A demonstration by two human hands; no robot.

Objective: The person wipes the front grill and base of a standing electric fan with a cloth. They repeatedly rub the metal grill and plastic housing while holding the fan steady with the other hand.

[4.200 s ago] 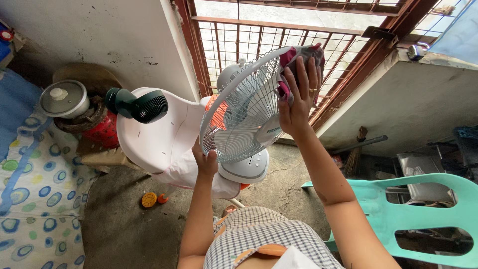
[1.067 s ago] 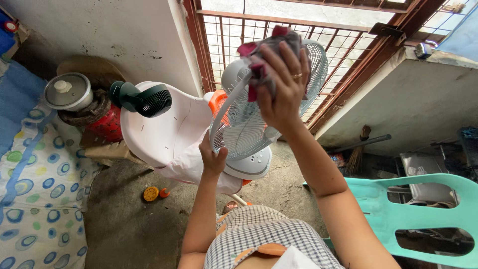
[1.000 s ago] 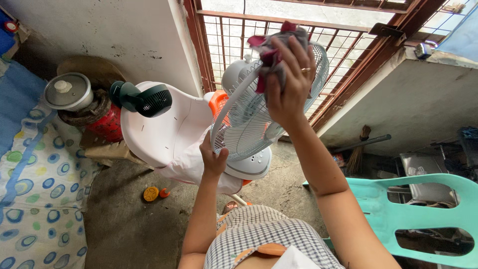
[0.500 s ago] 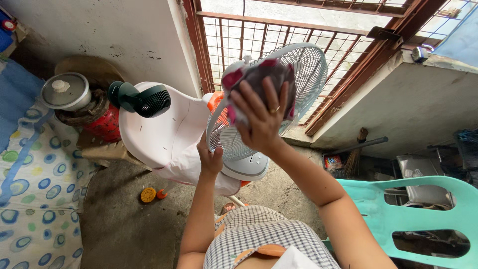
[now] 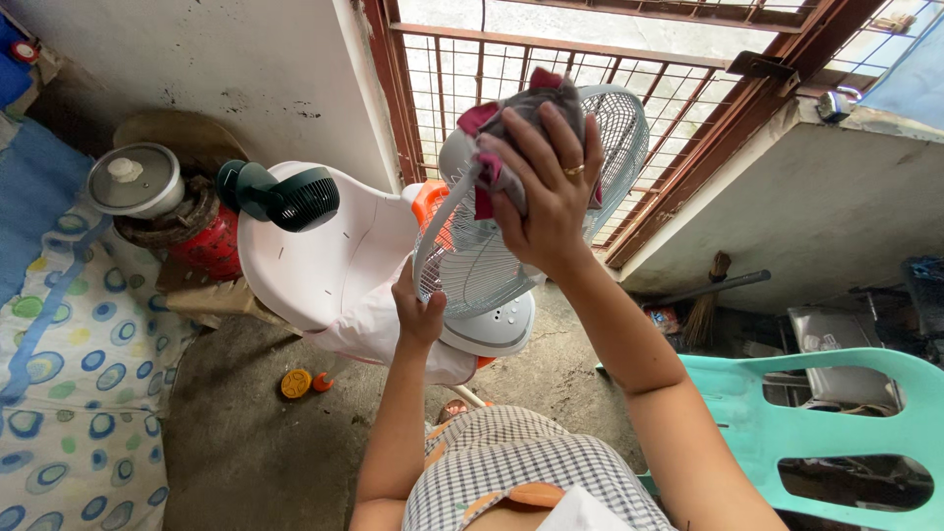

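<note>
Pressing a crumpled grey and pink cloth [image 5: 521, 133] against the round white wire fan guard [image 5: 531, 221], my right hand [image 5: 546, 197] lies spread over the rag, fingers curled onto it near the guard's upper rim. My left hand [image 5: 421, 313] is closed on the guard's lower left edge, holding it up above my lap. I see the guard tilted, its face turned up and left toward me, its rim running from lower left to upper right. Close behind it stand the white plastic chair [image 5: 315, 261] and the red-brown window grille [image 5: 590, 69], so room there is tight. To the right, the teal plastic chair [image 5: 836, 423] sits near my elbow; bare concrete floor [image 5: 246, 442] lies open lower left
</note>
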